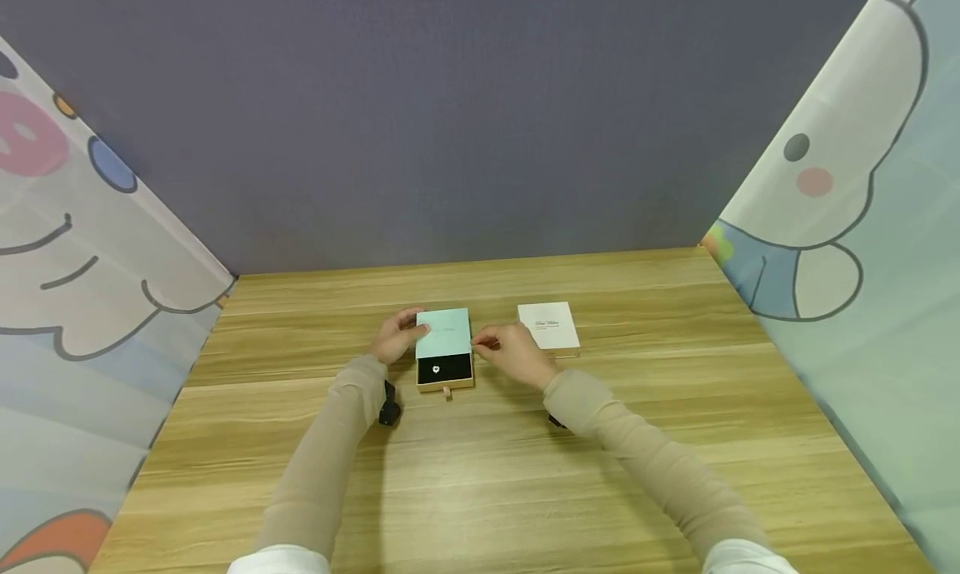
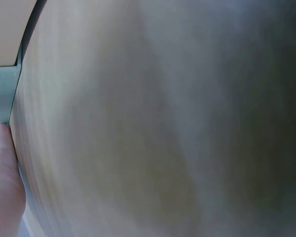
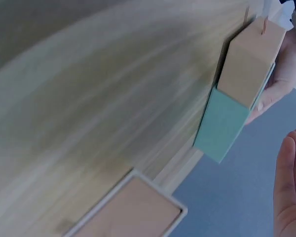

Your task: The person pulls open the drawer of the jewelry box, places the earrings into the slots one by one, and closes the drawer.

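A jewelry box with a mint-green sleeve point(image 1: 442, 331) lies on the table, its tan drawer point(image 3: 249, 61) slid partway out toward the person. On the drawer's black lining sits a small silver heart-shaped piece of jewelry point(image 1: 436, 369). My left hand point(image 1: 397, 336) holds the sleeve by its left side, thumb on the top. Just off the sleeve's right edge is my right hand point(image 1: 513, 353), thumb and index finger pinched together. A tiny thing shows at those fingertips point(image 3: 287, 148); I cannot tell what it is.
A white lidded box point(image 1: 549, 328) with dark lettering stands right of the jewelry box, behind my right hand. The wood-grain table point(image 1: 465, 482) meets a grey wall panel point(image 1: 465, 124) at the back. Cartoon-printed sheets point(image 1: 847, 191) hang at both sides.
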Motion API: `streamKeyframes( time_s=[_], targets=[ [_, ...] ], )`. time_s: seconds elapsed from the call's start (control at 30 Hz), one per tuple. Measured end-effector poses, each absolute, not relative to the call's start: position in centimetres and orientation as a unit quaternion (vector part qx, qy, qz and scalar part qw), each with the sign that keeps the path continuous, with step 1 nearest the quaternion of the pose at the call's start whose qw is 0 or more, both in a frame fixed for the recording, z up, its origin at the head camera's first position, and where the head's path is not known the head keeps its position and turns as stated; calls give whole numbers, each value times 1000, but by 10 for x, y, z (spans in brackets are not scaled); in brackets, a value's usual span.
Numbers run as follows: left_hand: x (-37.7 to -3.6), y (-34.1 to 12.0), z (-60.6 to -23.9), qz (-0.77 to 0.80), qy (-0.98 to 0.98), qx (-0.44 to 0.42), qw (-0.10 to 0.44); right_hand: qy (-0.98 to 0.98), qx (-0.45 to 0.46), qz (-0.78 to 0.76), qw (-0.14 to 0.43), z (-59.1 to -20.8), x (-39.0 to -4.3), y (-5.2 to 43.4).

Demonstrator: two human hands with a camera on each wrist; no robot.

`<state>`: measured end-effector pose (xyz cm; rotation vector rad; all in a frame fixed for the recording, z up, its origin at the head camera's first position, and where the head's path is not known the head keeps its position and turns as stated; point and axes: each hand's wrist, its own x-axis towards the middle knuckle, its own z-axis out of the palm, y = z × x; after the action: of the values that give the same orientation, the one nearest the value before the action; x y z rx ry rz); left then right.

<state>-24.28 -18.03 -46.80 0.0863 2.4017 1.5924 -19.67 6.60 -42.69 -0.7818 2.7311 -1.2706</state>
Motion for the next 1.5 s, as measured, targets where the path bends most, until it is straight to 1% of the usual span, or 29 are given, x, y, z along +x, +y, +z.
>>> streamKeyframes(
  time_s=[0.4,0.57,0.7,1.0,1.2,1.27,1.4,1.5],
  targets=[
    [-244,-181,-470,550,825,29,126,872,-246,-421,41,-438,-193,54],
    [-246,-182,-472,549,826,32,126,880,-245,-404,38,-439,-192,50],
    [-248,-182,-473,551,824,32,124,886,-242,-392,51,-439,-193,46],
    [-246,-179,-468,545,828,34,126,889,-209,-389,122,-435,-198,35],
    [-242,-178,-462,544,829,38,129,895,-203,-372,141,-433,-203,28],
    [-244,-179,-465,540,831,40,127,896,-196,-368,153,-432,-206,25],
    [-236,-175,-450,544,829,40,127,897,-160,-366,189,-430,-210,21],
    [-229,-172,-439,553,822,36,129,902,-146,-352,201,-428,-212,18]
  ],
)
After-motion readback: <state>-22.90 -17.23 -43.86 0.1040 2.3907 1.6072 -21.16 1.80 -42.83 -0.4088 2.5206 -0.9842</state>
